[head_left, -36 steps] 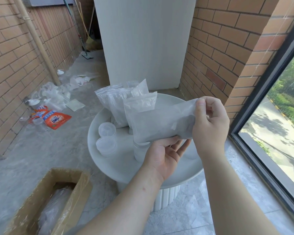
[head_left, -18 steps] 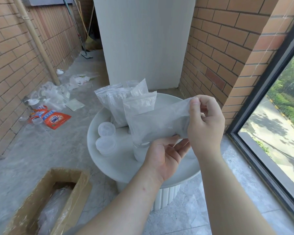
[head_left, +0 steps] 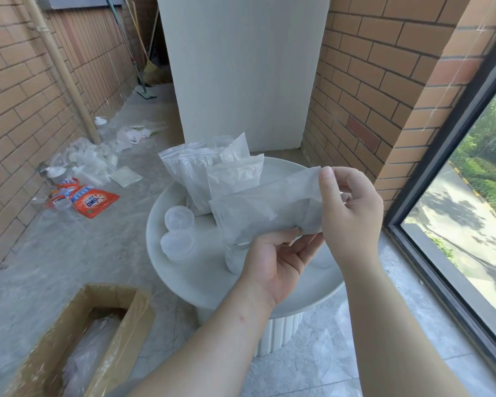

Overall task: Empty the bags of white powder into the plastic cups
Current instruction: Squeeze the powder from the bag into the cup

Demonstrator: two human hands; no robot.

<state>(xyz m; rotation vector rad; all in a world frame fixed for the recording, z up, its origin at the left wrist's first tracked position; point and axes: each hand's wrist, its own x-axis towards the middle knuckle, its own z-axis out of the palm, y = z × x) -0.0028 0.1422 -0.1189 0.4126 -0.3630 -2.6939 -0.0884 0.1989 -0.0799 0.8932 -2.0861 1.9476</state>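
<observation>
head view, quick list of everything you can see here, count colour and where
held bag: one, clear with white powder, over the table between both hands
standing bags: at least three, clear with white powder, back of the table
lidded cups: two, clear, left side of the table
cup with powder: one, clear, white inside, under the held bag
table: one, white, round, centre
cardboard box: one, brown, floor lower left, plastic inside
detergent pack: one, orange, floor by the left wall
left hand: one, palm up under the held bag, fingers nearly straight
right hand: one, fingers pinch the held bag's right end
</observation>
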